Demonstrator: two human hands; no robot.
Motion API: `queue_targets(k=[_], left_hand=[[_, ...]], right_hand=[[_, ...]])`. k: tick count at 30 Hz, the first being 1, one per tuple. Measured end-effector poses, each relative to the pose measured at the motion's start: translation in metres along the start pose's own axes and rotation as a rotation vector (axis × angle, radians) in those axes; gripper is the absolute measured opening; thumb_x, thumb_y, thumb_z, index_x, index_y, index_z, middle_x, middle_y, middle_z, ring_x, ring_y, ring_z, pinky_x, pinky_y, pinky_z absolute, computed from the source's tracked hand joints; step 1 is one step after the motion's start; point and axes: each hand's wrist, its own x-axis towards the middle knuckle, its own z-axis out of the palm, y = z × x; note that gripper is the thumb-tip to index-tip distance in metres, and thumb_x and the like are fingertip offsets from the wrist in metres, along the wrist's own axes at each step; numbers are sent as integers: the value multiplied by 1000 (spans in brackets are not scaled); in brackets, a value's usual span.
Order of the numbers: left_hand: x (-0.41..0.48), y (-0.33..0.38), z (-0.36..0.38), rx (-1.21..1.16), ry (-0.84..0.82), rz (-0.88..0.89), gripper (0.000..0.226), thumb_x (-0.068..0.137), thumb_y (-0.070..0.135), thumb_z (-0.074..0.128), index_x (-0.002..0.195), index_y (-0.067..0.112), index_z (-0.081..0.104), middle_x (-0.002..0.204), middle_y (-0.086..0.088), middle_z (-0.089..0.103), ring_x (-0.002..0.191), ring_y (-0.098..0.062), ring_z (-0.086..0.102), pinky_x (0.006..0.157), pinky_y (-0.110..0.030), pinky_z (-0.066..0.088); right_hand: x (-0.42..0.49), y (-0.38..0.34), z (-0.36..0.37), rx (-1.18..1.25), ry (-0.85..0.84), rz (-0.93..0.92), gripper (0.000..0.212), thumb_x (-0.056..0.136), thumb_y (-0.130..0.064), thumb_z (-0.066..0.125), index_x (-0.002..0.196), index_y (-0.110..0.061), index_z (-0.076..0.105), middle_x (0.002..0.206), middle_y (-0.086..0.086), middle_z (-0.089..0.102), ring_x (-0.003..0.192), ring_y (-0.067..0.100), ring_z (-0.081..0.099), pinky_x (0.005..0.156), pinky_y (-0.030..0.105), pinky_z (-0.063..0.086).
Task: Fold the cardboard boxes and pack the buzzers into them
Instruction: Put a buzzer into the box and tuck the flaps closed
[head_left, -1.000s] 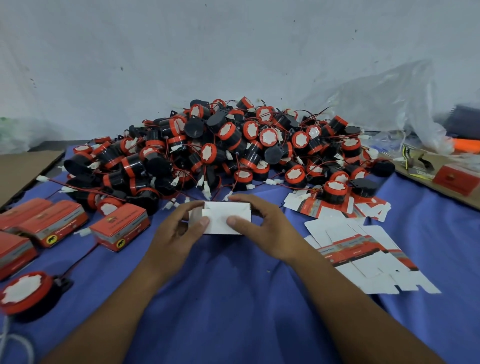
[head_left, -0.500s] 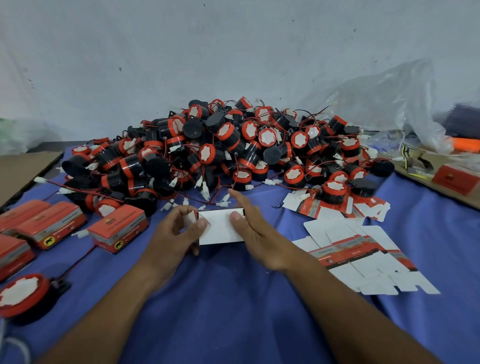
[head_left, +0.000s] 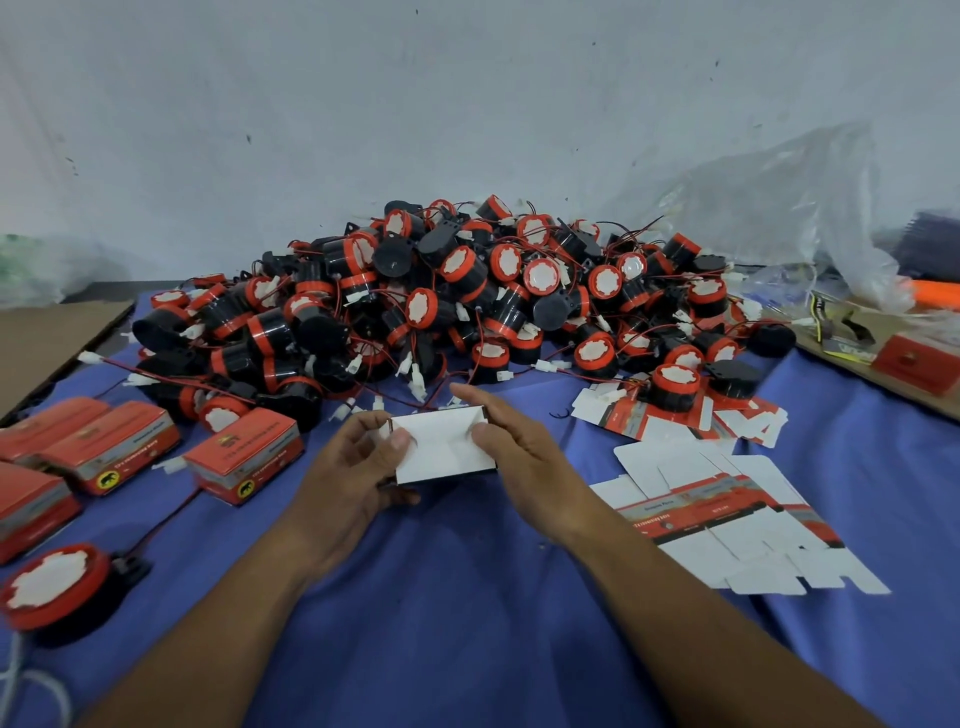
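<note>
At the far left a lone buzzer (head_left: 49, 587) lies on the blue cloth (head_left: 467, 623). Behind it sit closed red boxes (head_left: 104, 447); their contents are hidden. The left hand (head_left: 358, 467) pinches the left end of a half-folded box (head_left: 441, 441), thumb on its white face. The right hand (head_left: 524, 462) clamps the right end between thumb and fingers. The box is at the middle, just above the cloth, with nothing visible inside it. Just beyond it is the heap of buzzers (head_left: 467, 301), with loose wires reaching close to the fingers. To the right lie flat box blanks (head_left: 727, 509), and behind them a clear plastic bag (head_left: 779, 208).
</note>
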Motion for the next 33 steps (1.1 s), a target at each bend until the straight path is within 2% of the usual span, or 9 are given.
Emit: queue_targets(k=[4, 7, 10, 15, 19, 24, 28, 30, 33], left_hand=[[0, -2, -1, 78, 16, 16, 35, 73, 31, 73, 104, 18, 62, 108, -9, 65, 90, -26, 66, 66, -36, 58], [-2, 1, -4, 398, 76, 110, 48, 71, 41, 74, 117, 34, 63, 117, 10, 65, 102, -12, 66, 75, -27, 57], [-6, 3, -1, 715, 54, 304, 50, 75, 42, 72, 123, 42, 54, 116, 28, 61, 106, 3, 61, 80, -15, 53], [-9, -8, 6, 1025, 128, 464, 58, 81, 28, 78, 128, 38, 45, 120, 35, 48, 106, 19, 46, 85, -6, 38], [-5, -12, 5, 1169, 102, 469, 58, 78, 20, 80, 126, 22, 47, 117, 15, 49, 102, -3, 50, 79, -21, 42], [-3, -10, 0, 1195, -29, 452, 42, 70, 43, 70, 97, 23, 45, 117, 9, 43, 102, -8, 42, 78, -24, 42], [-4, -14, 1, 1168, -142, 330, 42, 74, 49, 74, 82, 27, 39, 81, 6, 42, 74, -13, 38, 63, -24, 32], [-4, -16, 0, 1135, -104, 324, 38, 78, 47, 73, 83, 30, 39, 84, 6, 44, 80, -11, 40, 65, -22, 33], [-7, -15, -1, 1120, -17, 316, 39, 75, 53, 70, 99, 39, 43, 107, 21, 45, 104, 3, 37, 78, -16, 36]], right_hand=[[-1, 0, -16, 36, -60, -24, 41, 98, -31, 54, 133, -53, 51, 125, 11, 60, 110, 23, 57, 100, 32, 45], [-3, 3, -34, -176, -131, -67, 59, 97, -25, 65, 150, -34, 41, 133, -1, 60, 124, 14, 54, 103, 26, 46], [-1, 12, -37, -513, -23, -122, 65, 90, -25, 73, 148, -24, 44, 130, -17, 53, 121, 3, 46, 107, 27, 39], [3, 23, -29, -755, 29, -273, 54, 87, -20, 73, 136, -13, 53, 128, -2, 50, 109, 3, 41, 97, 17, 35], [8, 22, -25, -912, 1, -332, 39, 81, -20, 77, 115, -15, 57, 115, 0, 47, 100, 13, 33, 85, 22, 32], [5, 19, -41, -686, -236, -100, 37, 78, -48, 80, 103, -28, 62, 108, -12, 41, 100, 12, 38, 81, 17, 33], [0, 17, -38, -600, -153, -206, 28, 96, -41, 61, 98, -16, 73, 103, -1, 57, 97, 17, 53, 89, 35, 45], [2, 17, -40, -550, -119, -193, 32, 102, -36, 54, 92, -9, 69, 95, 5, 63, 90, 22, 57, 85, 43, 47], [7, 19, -61, -429, 104, -71, 25, 99, -35, 57, 110, -15, 68, 110, 1, 64, 99, 19, 61, 88, 42, 51]])
